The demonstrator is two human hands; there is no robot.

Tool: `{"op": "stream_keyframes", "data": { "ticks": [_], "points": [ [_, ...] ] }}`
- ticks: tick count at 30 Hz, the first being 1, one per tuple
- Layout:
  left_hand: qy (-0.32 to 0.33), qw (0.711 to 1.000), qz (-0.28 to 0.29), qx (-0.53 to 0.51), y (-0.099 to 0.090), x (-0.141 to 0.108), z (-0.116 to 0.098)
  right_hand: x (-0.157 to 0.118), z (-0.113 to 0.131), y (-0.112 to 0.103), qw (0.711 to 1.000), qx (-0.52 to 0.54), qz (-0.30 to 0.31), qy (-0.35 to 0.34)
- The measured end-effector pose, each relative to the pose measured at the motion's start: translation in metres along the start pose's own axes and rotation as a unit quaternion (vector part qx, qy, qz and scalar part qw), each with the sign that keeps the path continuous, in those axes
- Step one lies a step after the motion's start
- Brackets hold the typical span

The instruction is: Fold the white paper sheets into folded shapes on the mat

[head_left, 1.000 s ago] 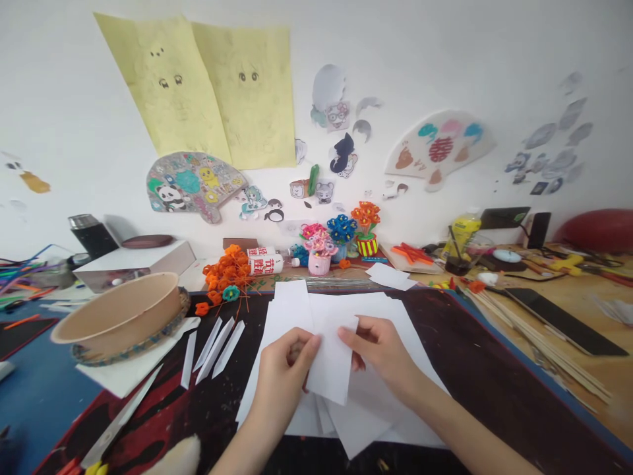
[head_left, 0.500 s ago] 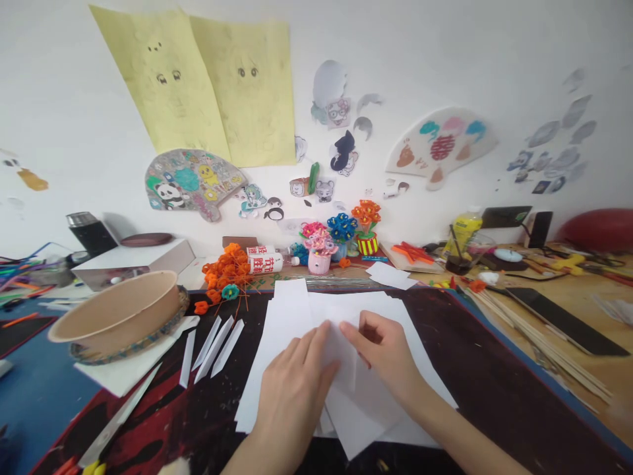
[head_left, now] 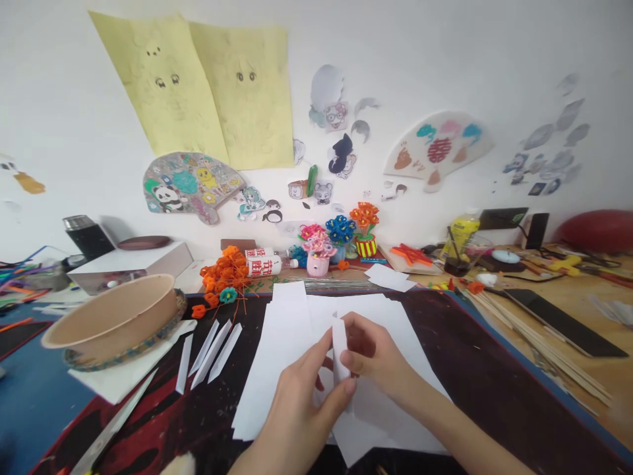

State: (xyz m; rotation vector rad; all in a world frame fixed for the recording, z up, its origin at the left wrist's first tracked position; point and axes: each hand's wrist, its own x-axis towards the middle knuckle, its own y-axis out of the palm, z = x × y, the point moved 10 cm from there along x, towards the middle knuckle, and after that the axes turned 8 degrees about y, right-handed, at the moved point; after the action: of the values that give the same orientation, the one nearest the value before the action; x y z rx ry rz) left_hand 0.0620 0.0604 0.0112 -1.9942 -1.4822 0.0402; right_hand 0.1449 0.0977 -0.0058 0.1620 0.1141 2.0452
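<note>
Between my two hands stands a narrow folded strip of white paper (head_left: 339, 346), held upright over a stack of white sheets (head_left: 267, 356). My left hand (head_left: 304, 396) grips its lower part with thumb and fingers. On the right side, my right hand (head_left: 373, 349) pinches the same strip, its thumb on the face and the other fingers curled behind. Below the hands, a loose sheet's pointed corner (head_left: 353, 448) hangs past the stack's near edge. To the left, several folded paper strips (head_left: 212, 356) lie on the dark mat (head_left: 475, 369).
A tan oval basin (head_left: 113, 310) and scissors (head_left: 111, 429) are at left. Orange fuzzy flowers (head_left: 225, 270), a white bottle (head_left: 270, 264) and small flower pots (head_left: 317, 264) line the back. Wooden sticks (head_left: 539, 346) and a black phone-like slab (head_left: 564, 323) lie at right.
The paper strip, flat under my fingers before, is now lifted and held upright. My left hand has turned, bringing its thumb onto the strip, and my right fingers have closed around its other side.
</note>
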Motion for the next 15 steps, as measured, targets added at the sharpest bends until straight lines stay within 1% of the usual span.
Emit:
{"op": "stream_keyframes", "data": {
  "ticks": [3, 6, 9, 12, 15],
  "points": [
    [0.003, 1.000, 0.006, -0.001, 0.001, 0.000, -0.001, 0.001, 0.001, -0.001, 1.000, -0.008, 0.003, -0.005],
    [0.007, 1.000, -0.001, 0.000, 0.000, 0.001, -0.006, 0.001, 0.002, 0.000, 1.000, -0.022, 0.004, 0.001],
    [-0.002, 0.999, -0.007, -0.031, -0.001, 0.001, -0.012, 0.000, 0.004, -0.002, 0.999, -0.047, -0.022, 0.006],
    [-0.024, 0.997, -0.034, -0.069, -0.005, 0.000, -0.011, -0.002, 0.009, -0.015, 0.994, -0.071, -0.089, -0.004],
    [-0.067, 0.993, -0.079, -0.056, -0.015, -0.001, 0.005, -0.004, 0.012, -0.035, 0.981, -0.081, -0.175, -0.014]
  ]
}}
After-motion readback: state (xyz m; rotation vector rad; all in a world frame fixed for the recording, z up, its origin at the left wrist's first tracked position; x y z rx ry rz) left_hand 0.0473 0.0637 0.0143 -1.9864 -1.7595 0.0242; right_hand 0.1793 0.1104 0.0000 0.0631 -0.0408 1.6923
